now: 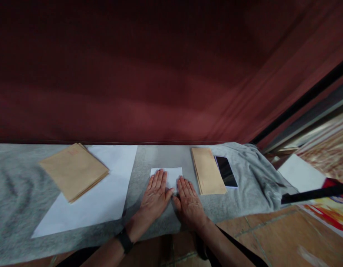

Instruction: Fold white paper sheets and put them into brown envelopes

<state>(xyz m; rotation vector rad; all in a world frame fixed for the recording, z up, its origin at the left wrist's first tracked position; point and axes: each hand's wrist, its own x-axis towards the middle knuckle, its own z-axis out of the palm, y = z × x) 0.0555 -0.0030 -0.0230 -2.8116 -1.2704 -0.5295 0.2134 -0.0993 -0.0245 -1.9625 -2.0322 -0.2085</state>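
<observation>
A small white folded paper (171,175) lies on the grey cloth in the middle. My left hand (156,193) rests flat on its left side, fingers stretched out and pointing away from me. On its right edge lies my right hand (189,200), palm down with the fingers extended. The two thumbs almost meet near the paper's lower edge. Neither hand grips anything, and the palms hide part of the paper.
Brown envelopes are stacked (75,170) on large white sheets (96,204) at the left. More brown envelopes (208,170) lie right of my hands, beside a phone (226,171). A dark red curtain (165,92) hangs behind the grey cloth (251,185).
</observation>
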